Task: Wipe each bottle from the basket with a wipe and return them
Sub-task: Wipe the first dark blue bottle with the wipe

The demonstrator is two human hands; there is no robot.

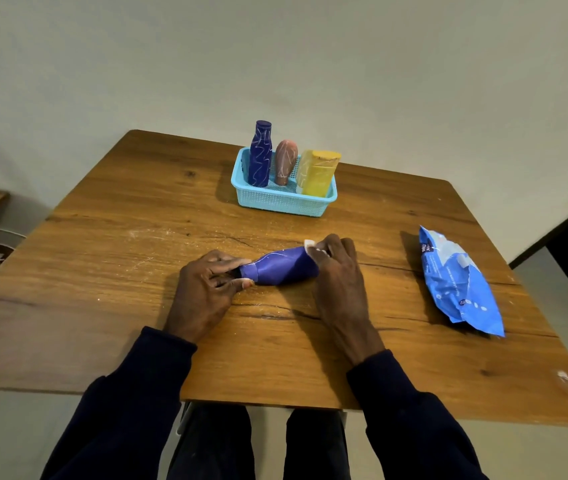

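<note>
Head view: purple bottle [280, 270] lies on its side mid-table [102, 271], long axis left-right, cap end left, pinched by the left hand [206, 289]; right hand [336, 271] clutches a wipe [310, 244] against its base; open wood up to the far basket [282, 202]

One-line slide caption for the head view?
Left hand grips the neck of a purple plastic bottle; right hand holds a white wipe on its base.

Dim warm light, soft shadows falling left, wide-angle bending at the edges, slight softness.
</note>
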